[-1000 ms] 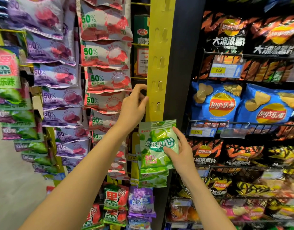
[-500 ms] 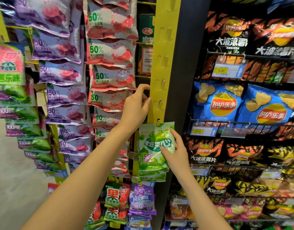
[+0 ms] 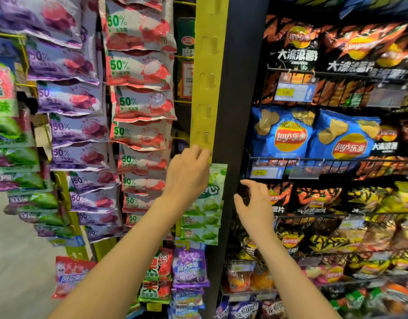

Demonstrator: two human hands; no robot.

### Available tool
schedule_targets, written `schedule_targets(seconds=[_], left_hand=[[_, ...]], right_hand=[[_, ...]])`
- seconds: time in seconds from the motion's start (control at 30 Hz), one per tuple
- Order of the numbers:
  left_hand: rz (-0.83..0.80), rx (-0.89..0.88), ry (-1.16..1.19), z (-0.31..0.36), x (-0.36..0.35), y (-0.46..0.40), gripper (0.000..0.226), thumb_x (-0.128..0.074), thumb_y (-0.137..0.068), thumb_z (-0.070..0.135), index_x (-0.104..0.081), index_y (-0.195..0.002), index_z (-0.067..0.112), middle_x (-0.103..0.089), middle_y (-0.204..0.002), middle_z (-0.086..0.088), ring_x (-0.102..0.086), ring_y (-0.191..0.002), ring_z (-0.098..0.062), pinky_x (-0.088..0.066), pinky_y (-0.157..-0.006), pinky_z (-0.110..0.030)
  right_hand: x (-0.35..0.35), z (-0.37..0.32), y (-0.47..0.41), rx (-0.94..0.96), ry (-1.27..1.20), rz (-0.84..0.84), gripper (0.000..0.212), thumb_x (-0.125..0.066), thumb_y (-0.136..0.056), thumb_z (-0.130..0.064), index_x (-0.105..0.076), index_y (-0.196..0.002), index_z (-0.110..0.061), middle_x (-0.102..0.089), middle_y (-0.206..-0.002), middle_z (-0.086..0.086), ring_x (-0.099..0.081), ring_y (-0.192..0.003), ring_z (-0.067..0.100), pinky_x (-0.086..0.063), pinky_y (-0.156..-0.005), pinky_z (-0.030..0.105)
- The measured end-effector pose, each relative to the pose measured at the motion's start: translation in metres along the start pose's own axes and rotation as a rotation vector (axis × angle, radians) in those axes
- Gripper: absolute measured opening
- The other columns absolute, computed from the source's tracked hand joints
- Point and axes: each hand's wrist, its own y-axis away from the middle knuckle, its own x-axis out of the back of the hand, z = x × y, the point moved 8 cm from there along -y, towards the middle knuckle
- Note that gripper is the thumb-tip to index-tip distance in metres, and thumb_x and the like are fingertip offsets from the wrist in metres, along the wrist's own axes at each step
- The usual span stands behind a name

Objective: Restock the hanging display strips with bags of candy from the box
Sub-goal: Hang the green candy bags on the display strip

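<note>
On yellow strip (image 3: 208, 88), pale-green candy bag (image 3: 215, 187), left hand (image 3: 186, 178) pinching its top, right hand (image 3: 253, 203) loosely spread.

Above the left hand's grip (image 3: 199, 155), the yellow slotted plastic hanging strip (image 3: 208, 72) runs bare, its hooks free. Directly below the grip, pale green candy bags (image 3: 204, 217) overlap down the strip. Red-and-white candy bags (image 3: 140, 107) crowd just left. Right of the grip, a bare black upright panel (image 3: 241, 88) separates it from wire shelves of chip bags (image 3: 336, 143).
</note>
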Motion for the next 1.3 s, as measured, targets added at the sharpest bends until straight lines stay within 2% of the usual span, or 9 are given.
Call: schedule_targets(seconds=[0.13,0.33,0.4,0.47,0.57,0.63,1.07,1.23,1.3], left_hand=[[-0.073,-0.070,-0.138,0.034,-0.028,0.015,0.031,-0.075,-0.063,0.016,-0.064,-0.091,0.013,-0.059,-0.079,-0.005,-0.060,-0.069,-0.027,-0.046,-0.066,-0.036],[-0.241,-0.163,-0.092,0.097,-0.079,0.036,0.031,-0.080,-0.058,0.020,-0.066,-0.085,0.015,-0.059,-0.073,-0.004,-0.059,-0.064,-0.027,-0.047,-0.062,-0.036],[-0.313,-0.188,-0.062,0.118,-0.101,0.044,0.032,-0.080,-0.059,0.021,-0.066,-0.087,0.015,-0.060,-0.075,-0.003,-0.060,-0.065,-0.025,-0.048,-0.062,-0.037],[-0.409,-0.196,-0.048,0.139,-0.117,0.052,0.031,-0.073,-0.070,0.023,-0.065,-0.099,0.015,-0.060,-0.085,-0.003,-0.060,-0.075,-0.025,-0.047,-0.070,-0.040],[-0.548,-0.209,0.005,0.170,-0.145,0.062,0.032,-0.041,-0.096,0.020,-0.046,-0.126,0.014,-0.051,-0.117,-0.006,-0.050,-0.108,-0.028,-0.034,-0.094,-0.045],[-0.605,-0.224,0.008,0.192,-0.159,0.066,0.034,-0.031,-0.099,0.019,-0.037,-0.133,0.015,-0.046,-0.127,-0.007,-0.044,-0.116,-0.028,-0.028,-0.099,-0.044],[-0.848,-0.212,0.076,0.370,-0.245,0.098,0.036,-0.036,-0.099,0.024,-0.038,-0.134,0.017,-0.050,-0.130,-0.005,-0.049,-0.119,-0.026,-0.031,-0.100,-0.045],[-0.976,-0.162,0.036,0.442,-0.279,0.120,0.039,-0.036,-0.098,0.021,-0.037,-0.137,0.013,-0.045,-0.138,-0.006,-0.048,-0.120,-0.026,-0.035,-0.101,-0.045],[-1.044,-0.130,0.039,0.465,-0.294,0.135,0.037,-0.037,-0.097,0.022,-0.039,-0.134,0.016,-0.048,-0.135,-0.005,-0.048,-0.119,-0.026,-0.035,-0.101,-0.048]], right_hand=[[0.024,0.029,0.000,0.078,0.508,-0.100,0.038,-0.050,-0.093,-0.028,-0.047,-0.129,-0.017,-0.048,-0.125,0.004,-0.047,-0.116,0.024,-0.044,-0.087,0.034],[0.057,0.102,0.017,-0.052,0.843,-0.265,0.038,-0.042,-0.097,-0.027,-0.039,-0.134,-0.017,-0.047,-0.128,0.007,-0.044,-0.120,0.028,-0.041,-0.093,0.038],[0.070,0.126,0.026,-0.107,0.875,-0.301,0.040,-0.043,-0.097,-0.026,-0.037,-0.135,-0.017,-0.046,-0.132,0.007,-0.042,-0.124,0.028,-0.039,-0.096,0.038],[0.082,0.150,0.035,-0.157,0.889,-0.338,0.042,-0.043,-0.097,-0.027,-0.036,-0.137,-0.017,-0.045,-0.133,0.007,-0.041,-0.125,0.028,-0.039,-0.097,0.039],[0.100,0.186,0.049,-0.222,0.899,-0.385,0.040,-0.042,-0.097,-0.025,-0.036,-0.136,-0.016,-0.045,-0.133,0.008,-0.040,-0.126,0.028,-0.039,-0.098,0.040],[0.114,0.211,0.057,-0.258,0.898,-0.396,0.041,-0.043,-0.096,-0.025,-0.037,-0.135,-0.017,-0.045,-0.134,0.007,-0.040,-0.127,0.028,-0.040,-0.098,0.040],[0.216,0.386,0.105,-0.389,0.856,-0.545,0.043,-0.047,-0.095,-0.026,-0.039,-0.136,-0.017,-0.048,-0.132,0.009,-0.044,-0.124,0.028,-0.042,-0.096,0.041],[0.251,0.460,0.127,-0.411,0.833,-0.662,0.044,-0.043,-0.098,-0.026,-0.035,-0.140,-0.017,-0.040,-0.142,0.011,-0.038,-0.130,0.030,-0.043,-0.097,0.044],[0.262,0.489,0.137,-0.417,0.826,-0.702,0.044,-0.045,-0.097,-0.027,-0.035,-0.138,-0.018,-0.040,-0.142,0.010,-0.041,-0.128,0.029,-0.045,-0.094,0.041]])
